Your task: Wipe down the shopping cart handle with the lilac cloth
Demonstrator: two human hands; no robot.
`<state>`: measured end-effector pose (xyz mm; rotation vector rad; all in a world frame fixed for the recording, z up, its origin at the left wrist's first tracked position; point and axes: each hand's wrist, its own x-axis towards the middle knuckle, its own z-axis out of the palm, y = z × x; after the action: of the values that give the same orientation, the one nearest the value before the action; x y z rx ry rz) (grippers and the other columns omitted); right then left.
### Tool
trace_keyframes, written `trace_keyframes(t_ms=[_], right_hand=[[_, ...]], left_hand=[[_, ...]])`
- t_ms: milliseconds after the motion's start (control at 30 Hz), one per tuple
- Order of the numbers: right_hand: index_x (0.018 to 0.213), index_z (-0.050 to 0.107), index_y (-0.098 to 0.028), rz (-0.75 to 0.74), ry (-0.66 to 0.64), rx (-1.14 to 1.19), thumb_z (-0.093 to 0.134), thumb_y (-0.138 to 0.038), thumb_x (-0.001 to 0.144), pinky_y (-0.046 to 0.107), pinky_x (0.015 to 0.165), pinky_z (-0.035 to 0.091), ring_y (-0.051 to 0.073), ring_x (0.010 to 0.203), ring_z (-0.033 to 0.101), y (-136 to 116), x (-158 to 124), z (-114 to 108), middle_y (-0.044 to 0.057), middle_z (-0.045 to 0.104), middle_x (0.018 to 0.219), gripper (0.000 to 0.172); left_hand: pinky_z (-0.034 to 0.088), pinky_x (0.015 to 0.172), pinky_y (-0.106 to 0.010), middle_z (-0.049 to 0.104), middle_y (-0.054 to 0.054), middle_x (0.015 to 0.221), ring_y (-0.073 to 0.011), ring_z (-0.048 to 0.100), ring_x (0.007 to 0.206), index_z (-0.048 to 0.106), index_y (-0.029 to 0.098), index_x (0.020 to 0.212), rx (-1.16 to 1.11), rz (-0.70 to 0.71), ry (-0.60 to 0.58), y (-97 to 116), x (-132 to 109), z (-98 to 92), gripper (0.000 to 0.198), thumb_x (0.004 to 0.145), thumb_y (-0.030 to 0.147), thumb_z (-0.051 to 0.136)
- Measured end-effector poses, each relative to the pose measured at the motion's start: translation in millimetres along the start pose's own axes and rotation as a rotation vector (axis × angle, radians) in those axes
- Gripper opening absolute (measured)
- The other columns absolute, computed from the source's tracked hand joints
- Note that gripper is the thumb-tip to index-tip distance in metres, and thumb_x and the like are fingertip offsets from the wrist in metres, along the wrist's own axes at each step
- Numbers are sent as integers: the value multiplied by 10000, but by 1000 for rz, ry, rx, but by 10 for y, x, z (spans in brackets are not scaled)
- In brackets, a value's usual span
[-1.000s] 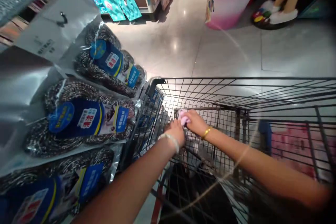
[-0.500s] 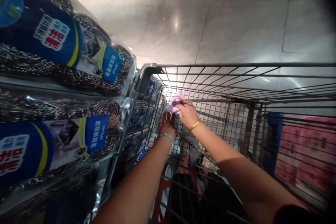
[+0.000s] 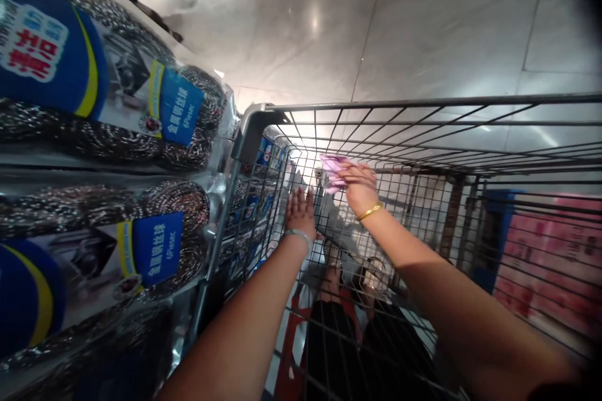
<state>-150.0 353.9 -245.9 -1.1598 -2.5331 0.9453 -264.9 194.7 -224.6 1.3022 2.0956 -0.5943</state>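
A light purple cloth point(image 3: 333, 174) is bunched in my right hand point(image 3: 361, 188), its folds sticking out past the fingers over the wire mesh. My left hand point(image 3: 300, 216) has its fingers stretched out side by side near the left end of the shopping cart point(image 3: 423, 103), and holds nothing. Whether its palm presses on the mesh is hidden. A bracelet sits on each wrist. The cart is a grey wire basket with a thick top rim, and my legs show through its bars.
Bags of steel-wool scourers point(image 3: 113, 88) with blue labels are stacked close along the left. Pink printed packages point(image 3: 555, 257) and a blue object show through the cart's right side. Shiny floor tiles point(image 3: 320, 31) lie beyond the far rim.
My right hand has moved right with the cloth, away from my left hand. The left hand stays near the same spot, while the view has shifted slightly.
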Motion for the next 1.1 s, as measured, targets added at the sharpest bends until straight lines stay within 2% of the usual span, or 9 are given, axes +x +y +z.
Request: trace_keyframes(t_ms=[67, 133, 233, 300, 467, 633, 800, 1000, 1100], right_hand=[[1106, 757, -181, 94, 96, -19, 446, -38, 904, 503, 1151, 336, 266, 1287, 546, 63, -56, -53, 96, 720, 1261, 397], [1137, 749, -182, 53, 90, -19, 428, -20, 899, 466, 1150, 351, 248, 1287, 556, 4, -123, -38, 98, 717, 1260, 432], [1152, 751, -260, -199, -142, -3, 451, -65, 930, 431, 1123, 391, 240, 1297, 551, -97, -204, 30, 47, 705, 1302, 422], [1128, 760, -283, -249, -204, 4, 466, -88, 942, 440, 1128, 385, 240, 1282, 561, -36, -228, 27, 29, 705, 1308, 400], [1068, 780, -204, 106, 96, -39, 448, -39, 898, 447, 1151, 355, 243, 1282, 566, 233, -335, -91, 86, 739, 1213, 408], [1154, 756, -287, -35, -154, -29, 476, -96, 925, 446, 1140, 372, 244, 1270, 556, 250, -527, -168, 51, 713, 1293, 409], [1105, 765, -183, 276, 39, -87, 482, -2, 814, 443, 1179, 331, 255, 1275, 537, 451, -627, -300, 104, 715, 1234, 444], [1139, 760, -270, 182, -151, -64, 441, -56, 904, 442, 1037, 405, 283, 1178, 501, 434, -807, -315, 86, 662, 1287, 450], [1139, 745, -203, 390, 45, -95, 451, -18, 834, 457, 1025, 411, 303, 1190, 479, 589, -859, -361, 134, 637, 1256, 463]], left_hand=[[18, 1290, -523, -120, -250, 1682, -388, -119, 1570, -23, 56, 1637, 9, 12, -14, 12, 16, 5, 1512, 567, 621, 883], [12, 1293, -508, -106, -254, 1683, -392, -108, 1571, 29, 50, 1640, 20, 10, -23, 23, 10, -23, 1487, 565, 608, 892], [-8, 1296, -494, -60, -214, 1704, -372, -89, 1581, 159, 107, 1644, 31, 3, -33, 42, -15, -108, 1334, 623, 582, 874], [-25, 1298, -483, -53, -199, 1711, -347, -86, 1587, 154, 111, 1645, 12, 25, -6, 72, -10, -173, 1265, 686, 581, 833], [-31, 1299, -485, -67, -183, 1717, -335, -115, 1586, 84, 125, 1655, -45, 83, 65, 249, 147, -289, 1312, 684, 623, 814], [-55, 1288, -497, -61, -202, 1713, -377, -117, 1577, 182, 133, 1645, -1, 103, -13, 379, 310, -300, 1295, 645, 643, 829], [-69, 1275, -541, -117, -206, 1702, -386, -204, 1548, 20, 139, 1655, -3, 121, -44, 349, 370, -274, 1414, 621, 670, 826], [-115, 1254, -562, -153, -222, 1695, -404, -241, 1532, -35, 120, 1647, 24, 138, -44, 348, 396, -263, 1415, 652, 705, 784], [-119, 1253, -558, -146, -231, 1698, -408, -251, 1528, -40, 123, 1647, 39, 128, -29, 362, 406, -245, 1450, 625, 702, 811]])
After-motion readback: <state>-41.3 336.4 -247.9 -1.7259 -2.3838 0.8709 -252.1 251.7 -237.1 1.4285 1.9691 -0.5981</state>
